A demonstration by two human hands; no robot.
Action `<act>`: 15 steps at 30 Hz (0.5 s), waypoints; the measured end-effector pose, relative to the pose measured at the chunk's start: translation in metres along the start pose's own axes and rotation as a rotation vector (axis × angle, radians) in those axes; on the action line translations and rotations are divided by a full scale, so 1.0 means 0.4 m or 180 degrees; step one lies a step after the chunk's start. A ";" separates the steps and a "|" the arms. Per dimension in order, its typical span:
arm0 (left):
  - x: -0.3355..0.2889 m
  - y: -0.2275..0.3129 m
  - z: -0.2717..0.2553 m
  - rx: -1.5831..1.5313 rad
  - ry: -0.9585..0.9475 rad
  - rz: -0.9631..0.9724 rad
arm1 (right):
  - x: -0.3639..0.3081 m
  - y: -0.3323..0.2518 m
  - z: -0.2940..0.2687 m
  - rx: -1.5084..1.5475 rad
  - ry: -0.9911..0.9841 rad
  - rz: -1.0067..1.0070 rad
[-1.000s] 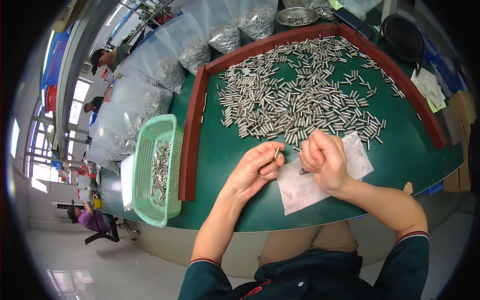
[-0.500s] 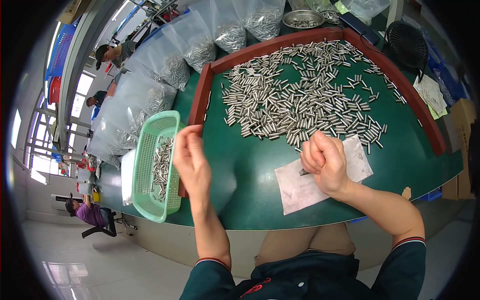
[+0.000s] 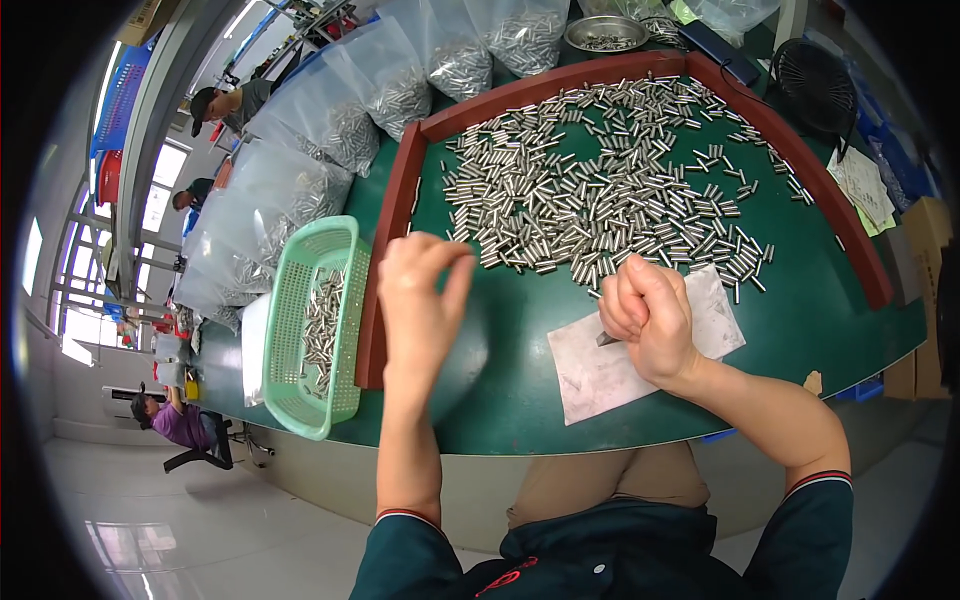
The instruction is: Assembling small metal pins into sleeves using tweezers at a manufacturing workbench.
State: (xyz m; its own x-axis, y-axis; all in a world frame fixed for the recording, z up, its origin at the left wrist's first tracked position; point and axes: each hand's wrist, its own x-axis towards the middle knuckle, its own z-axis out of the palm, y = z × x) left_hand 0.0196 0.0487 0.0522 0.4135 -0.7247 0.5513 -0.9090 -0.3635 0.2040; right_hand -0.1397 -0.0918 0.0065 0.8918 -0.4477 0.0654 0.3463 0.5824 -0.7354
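My left hand (image 3: 418, 295) hovers over the green table just right of the red wooden rail, near the pile's left edge. Its fingers are curved, with the thumb apart from the palm and nothing visible in them. My right hand (image 3: 650, 318) is closed above a smudged white cloth (image 3: 590, 385). A small dark, pointed end sticks out of that fist on its left side; the rest is hidden. Beyond both hands spreads a heap of short shiny metal pins (image 3: 610, 195). To the left, a light-green perforated basket (image 3: 350, 385) holds more pins.
A red wooden frame (image 3: 370, 335) borders the pins on the left, back and right. Clear plastic bags (image 3: 345, 130) of metal pins line the left and back. A metal bowl (image 3: 607, 35), a black fan (image 3: 815, 90) and papers (image 3: 860, 188) stand farther off. Other people sit at left.
My left hand has moved right, from beside the basket to over the table inside the rail, and its fingers now point toward the pins. The right hand stays nearly still.
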 end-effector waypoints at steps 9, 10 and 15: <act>-0.016 0.038 0.118 -0.0051 -0.0512 0.0429 | 0.012 -0.002 0.041 0.0055 0.0043 0.0023; -0.015 0.039 0.123 0.0040 -0.0542 0.0506 | 0.012 0.001 0.032 0.0085 0.0003 -0.0030; -0.031 0.054 0.138 0.0074 -0.0373 0.0738 | 0.010 0.017 0.025 0.0185 0.0090 -0.0075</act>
State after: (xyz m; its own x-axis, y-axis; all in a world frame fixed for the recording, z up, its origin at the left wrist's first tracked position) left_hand -0.0023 0.0177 0.0052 0.1986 -0.8526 0.4834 -0.9793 -0.1920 0.0637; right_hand -0.1309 -0.0828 0.0083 0.8749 -0.4803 0.0626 0.3842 0.6095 -0.6934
